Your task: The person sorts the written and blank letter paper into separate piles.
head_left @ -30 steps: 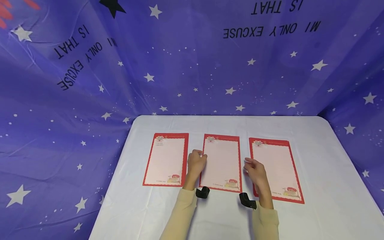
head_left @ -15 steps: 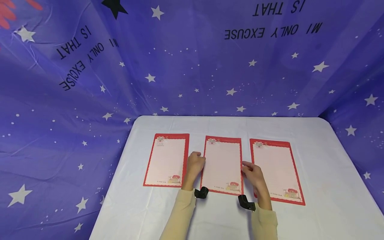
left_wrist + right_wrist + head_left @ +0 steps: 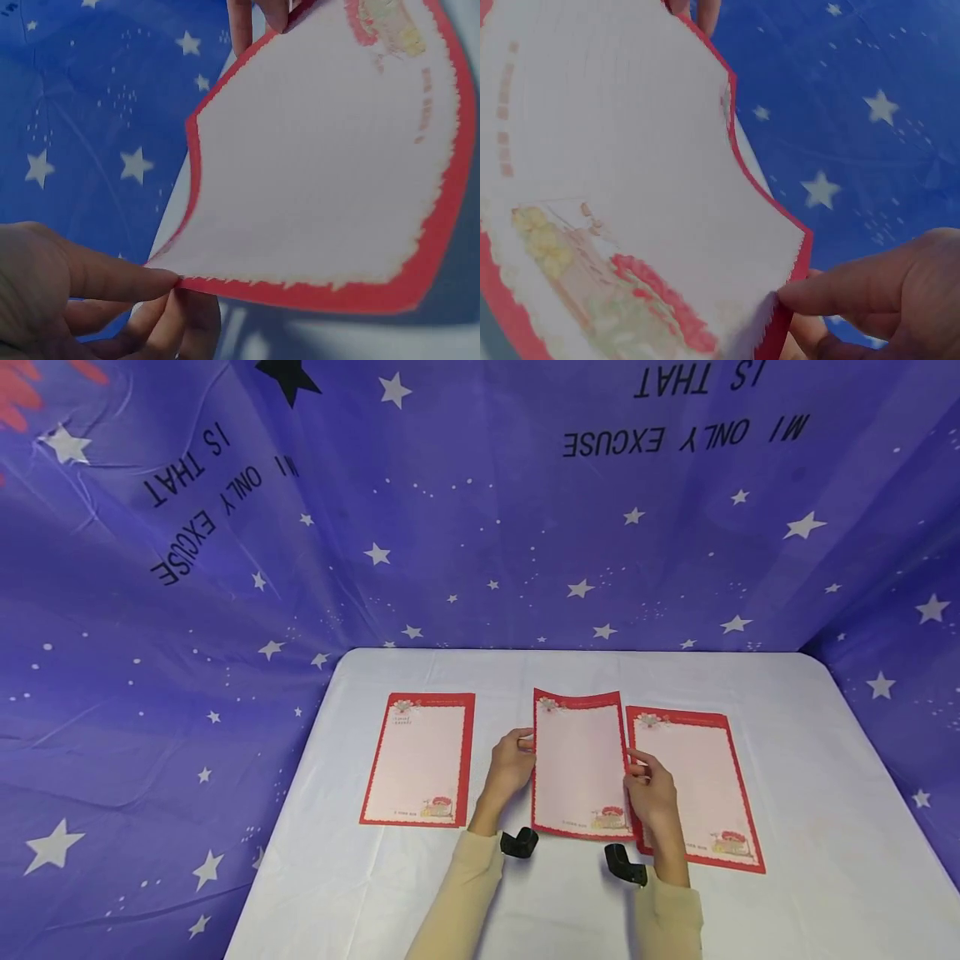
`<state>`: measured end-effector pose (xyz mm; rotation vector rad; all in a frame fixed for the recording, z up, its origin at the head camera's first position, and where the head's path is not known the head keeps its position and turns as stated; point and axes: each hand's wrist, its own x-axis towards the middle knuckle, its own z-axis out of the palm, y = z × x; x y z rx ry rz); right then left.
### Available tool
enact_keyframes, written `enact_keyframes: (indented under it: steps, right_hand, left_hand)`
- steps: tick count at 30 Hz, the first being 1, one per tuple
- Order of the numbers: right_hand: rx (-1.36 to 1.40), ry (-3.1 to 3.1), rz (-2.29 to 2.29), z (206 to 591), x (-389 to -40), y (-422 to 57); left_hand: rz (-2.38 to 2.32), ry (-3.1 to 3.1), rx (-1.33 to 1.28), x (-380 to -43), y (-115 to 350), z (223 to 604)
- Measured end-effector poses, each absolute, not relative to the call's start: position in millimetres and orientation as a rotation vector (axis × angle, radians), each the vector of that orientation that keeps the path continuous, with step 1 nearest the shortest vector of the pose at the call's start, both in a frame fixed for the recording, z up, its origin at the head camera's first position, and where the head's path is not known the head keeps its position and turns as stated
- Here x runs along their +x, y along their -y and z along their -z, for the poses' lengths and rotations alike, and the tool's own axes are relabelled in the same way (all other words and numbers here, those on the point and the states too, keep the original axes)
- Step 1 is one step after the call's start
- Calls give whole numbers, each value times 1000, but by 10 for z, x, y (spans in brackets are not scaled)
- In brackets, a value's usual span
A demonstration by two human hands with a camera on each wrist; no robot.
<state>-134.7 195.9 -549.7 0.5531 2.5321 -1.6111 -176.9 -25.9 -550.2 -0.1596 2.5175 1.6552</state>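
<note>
A red-bordered sheet of letter paper (image 3: 581, 764) bows upward at its sides between both hands, raised off the white table (image 3: 525, 910). My left hand (image 3: 512, 764) pinches its left edge; in the left wrist view the thumb of that hand (image 3: 97, 289) lies on top and the fingers are underneath. On the opposite edge, my right hand (image 3: 652, 789) grips the border the same way, thumb on the face in the right wrist view. A flower is printed at the sheet's top left and a red-and-yellow picture (image 3: 615, 285) at the bottom right.
A matching paper (image 3: 416, 760) with small writing at its top lies to the left. Another matching paper (image 3: 690, 777) lies to the right, partly behind the right hand. Purple star-printed cloth (image 3: 480, 527) hangs behind and at both sides of the table.
Both hands have closed on the edges of the middle sheet. It has come up off the table, curved, and shifted right toward the right-hand paper.
</note>
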Motion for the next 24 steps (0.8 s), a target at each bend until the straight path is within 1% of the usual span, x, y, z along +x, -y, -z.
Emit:
enact_keyframes:
  steps: [6, 12, 19, 24]
  right_hand:
    - [729, -2593, 1598, 5380, -1307, -2277]
    - [899, -2625, 1563, 5302, -1286, -2651]
    - [1025, -2655, 1482, 5230, -1284, -3036]
    - [1057, -2644, 1433, 5296, -1259, -3221]
  left_hand:
    - [-1787, -2355, -96, -1791, -7, 5443]
    - [-1905, -2111, -45, -1766, -373, 5392]
    - [-1778, -2071, 13, -1636, -807, 5370]
    - [-1682, -2046, -9, -1524, -1007, 5422]
